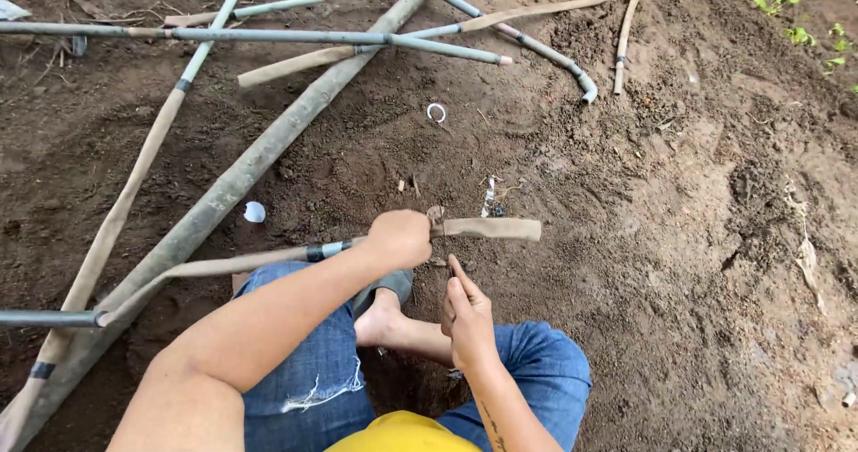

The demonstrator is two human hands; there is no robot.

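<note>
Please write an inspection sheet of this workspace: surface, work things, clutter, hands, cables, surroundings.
Surface: bare brown soil, loose and uneven.
Work things: tan hose held level above the ground.
Clutter: long pole, several other hoses and pipes, white ring, white scrap.
Hands: left hand closed around the hose; right hand pinches a small thin thing just below it, too small to tell.
Cables: nothing seen.
Surroundings: green plants at top right.

Left hand (399, 238) grips a tan hose (490, 229); right hand (466, 313) beside it.
</note>
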